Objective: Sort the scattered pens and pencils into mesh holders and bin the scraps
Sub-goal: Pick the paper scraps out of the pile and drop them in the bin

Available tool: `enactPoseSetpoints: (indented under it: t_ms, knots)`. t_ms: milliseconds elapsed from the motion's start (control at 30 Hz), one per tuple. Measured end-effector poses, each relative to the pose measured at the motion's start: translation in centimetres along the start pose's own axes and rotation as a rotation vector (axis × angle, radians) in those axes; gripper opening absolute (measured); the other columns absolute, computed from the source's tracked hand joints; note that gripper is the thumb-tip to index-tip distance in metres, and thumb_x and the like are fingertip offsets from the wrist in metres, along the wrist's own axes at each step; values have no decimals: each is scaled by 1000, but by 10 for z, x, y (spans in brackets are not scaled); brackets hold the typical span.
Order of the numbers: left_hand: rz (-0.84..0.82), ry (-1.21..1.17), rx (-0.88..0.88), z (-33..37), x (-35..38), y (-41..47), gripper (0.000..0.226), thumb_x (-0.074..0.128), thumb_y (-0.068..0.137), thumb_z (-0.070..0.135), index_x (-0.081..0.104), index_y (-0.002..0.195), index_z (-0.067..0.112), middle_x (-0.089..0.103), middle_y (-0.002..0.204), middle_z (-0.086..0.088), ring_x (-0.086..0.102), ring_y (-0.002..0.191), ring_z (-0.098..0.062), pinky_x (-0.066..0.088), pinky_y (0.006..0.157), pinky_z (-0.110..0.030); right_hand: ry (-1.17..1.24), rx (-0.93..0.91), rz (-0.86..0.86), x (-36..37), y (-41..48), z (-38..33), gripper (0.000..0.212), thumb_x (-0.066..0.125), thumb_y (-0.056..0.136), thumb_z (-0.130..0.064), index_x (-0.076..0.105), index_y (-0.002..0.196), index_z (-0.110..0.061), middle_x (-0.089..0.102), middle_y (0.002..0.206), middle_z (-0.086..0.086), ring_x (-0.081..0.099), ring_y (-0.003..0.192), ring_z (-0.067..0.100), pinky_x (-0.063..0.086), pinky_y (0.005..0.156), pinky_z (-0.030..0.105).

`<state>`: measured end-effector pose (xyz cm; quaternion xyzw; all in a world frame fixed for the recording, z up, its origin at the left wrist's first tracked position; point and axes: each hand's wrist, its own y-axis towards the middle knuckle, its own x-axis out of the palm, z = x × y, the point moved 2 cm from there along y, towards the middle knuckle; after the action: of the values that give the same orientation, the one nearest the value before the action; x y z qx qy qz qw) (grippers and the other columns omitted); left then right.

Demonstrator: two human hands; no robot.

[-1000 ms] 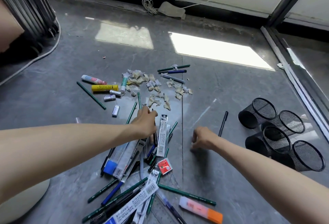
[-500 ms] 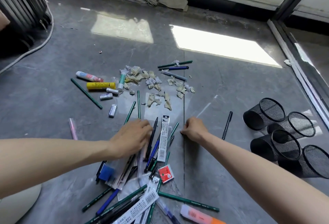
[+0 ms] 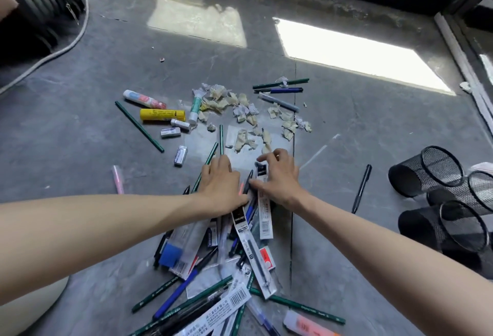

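A heap of pens, green pencils and packaged refills (image 3: 240, 250) lies on the grey floor in front of me. My left hand (image 3: 221, 186) rests palm down on the far end of the heap, its fingers over green pencils. My right hand (image 3: 280, 178) is right beside it, fingers spread over a white refill pack (image 3: 264, 218). A black pen (image 3: 249, 181) lies between the two hands, touching my right thumb. Crumpled paper scraps (image 3: 240, 106) lie just beyond the hands. Several black mesh holders (image 3: 426, 170) lie on their sides at the right.
A lone black pen (image 3: 361, 189) lies between the heap and the holders. Glue sticks (image 3: 162, 115), small erasers (image 3: 170, 132), a green pencil (image 3: 138, 126) and a pink pen (image 3: 118, 182) lie to the left. A white cable (image 3: 53, 53) curves at far left.
My right hand has moved left from the bare floor onto the heap, next to my left hand. My left hand shifted slightly forward on the pencils. The view has tilted closer.
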<state>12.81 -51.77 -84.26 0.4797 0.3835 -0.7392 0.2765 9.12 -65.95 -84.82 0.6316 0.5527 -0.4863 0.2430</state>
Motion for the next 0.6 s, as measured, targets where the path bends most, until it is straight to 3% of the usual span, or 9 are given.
enactPoseSetpoints:
  t_ms: [167, 367, 600]
  knots:
    - [-10, 29, -50, -4, -6, -3, 29, 55, 75, 44, 48, 62, 20, 28, 99, -2, 32, 102, -23, 26, 90, -35, 33, 43, -22, 0, -7, 7, 41, 58, 76, -11, 54, 115, -24, 33, 125, 3, 30, 121, 22, 16, 88, 25]
    - [-47, -1, -72, -7, -8, -5, 28, 53, 78, 43, 47, 60, 22, 31, 102, -3, 32, 104, -24, 27, 92, -35, 80, 37, -34, -2, -9, 0, 28, 69, 78, -35, 58, 101, -24, 33, 124, 2, 26, 122, 20, 17, 94, 28]
    - [-54, -26, -52, -9, -8, -4, 22, 55, 77, 43, 51, 68, 22, 32, 101, -2, 33, 103, -23, 29, 95, -37, 63, 59, 16, 1, 2, -21, 16, 68, 82, -37, 62, 88, -23, 37, 120, 3, 30, 118, 23, 20, 90, 28]
